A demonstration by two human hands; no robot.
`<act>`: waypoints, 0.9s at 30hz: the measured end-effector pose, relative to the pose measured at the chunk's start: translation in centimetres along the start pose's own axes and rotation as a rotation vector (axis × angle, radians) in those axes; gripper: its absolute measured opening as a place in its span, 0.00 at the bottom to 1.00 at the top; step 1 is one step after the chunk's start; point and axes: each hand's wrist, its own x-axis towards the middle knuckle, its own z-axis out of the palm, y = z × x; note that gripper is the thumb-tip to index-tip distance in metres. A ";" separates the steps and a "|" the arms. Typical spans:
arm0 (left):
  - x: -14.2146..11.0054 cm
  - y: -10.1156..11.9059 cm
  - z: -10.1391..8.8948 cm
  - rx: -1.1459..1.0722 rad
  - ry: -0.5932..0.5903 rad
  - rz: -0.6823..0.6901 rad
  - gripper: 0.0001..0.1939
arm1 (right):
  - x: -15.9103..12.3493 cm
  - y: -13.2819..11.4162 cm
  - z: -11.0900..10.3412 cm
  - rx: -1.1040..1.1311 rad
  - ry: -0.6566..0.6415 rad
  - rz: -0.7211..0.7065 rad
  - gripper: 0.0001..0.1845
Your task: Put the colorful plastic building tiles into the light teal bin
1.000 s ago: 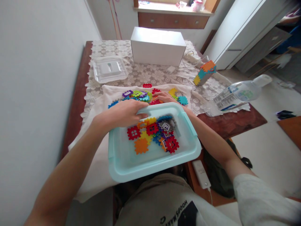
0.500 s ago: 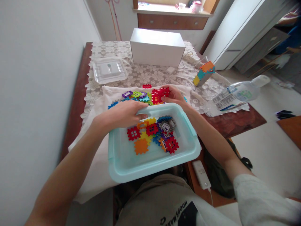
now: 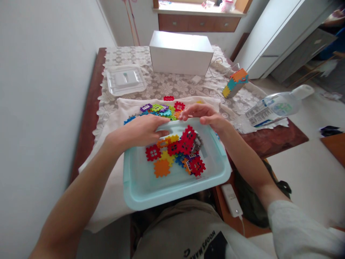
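My left hand point(image 3: 144, 131) grips the far rim of a pale turquoise plastic bin point(image 3: 145, 192), thumb inside and fingers over the edge. Just above that rim, further right, my right hand point(image 3: 203, 114) has its fingers apart with nothing in them. Inside the bin lie several interlocking plastic tiles, among them an orange tile point(image 3: 161, 168), a red window tile point(image 3: 153, 153) and grey ones. Red tiles point(image 3: 188, 138) lie on top at the right of that heap. Behind the bin, on a white cloth point(image 3: 107, 144), is a pile of coloured tiles point(image 3: 159, 109), partly hidden by my hands.
A white box point(image 3: 180, 54) stands at the back of the table, with a clear plastic lid point(image 3: 126, 80) to its left. On the right are a block built of tiles point(image 3: 235, 83) and a large clear bottle point(image 3: 277, 106). A white power strip point(image 3: 231, 199) lies below.
My right hand has let go of the red tiles it held over the pile; they now lie in the bin. It has moved nearer, to the bin's far rim. The left hand stays put.
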 end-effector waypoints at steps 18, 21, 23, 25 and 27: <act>0.1 -0.1 0.1 0.011 -0.001 -0.004 0.14 | -0.4 1.9 -0.4 -0.787 0.091 0.067 0.13; 0.2 -0.1 0.1 0.020 -0.008 -0.013 0.15 | -1.1 0.2 0.9 -0.681 0.110 -0.006 0.18; 0.2 -0.2 0.1 0.019 -0.010 -0.014 0.15 | -1.0 -0.3 0.7 -0.626 0.070 -0.018 0.20; 0.2 -0.2 0.2 0.020 -0.002 -0.006 0.16 | -0.6 -0.2 -0.1 -0.577 -0.007 0.032 0.23; 0.1 -0.3 0.2 0.023 0.005 0.003 0.16 | -0.3 0.4 -1.2 -0.522 -0.093 0.113 0.26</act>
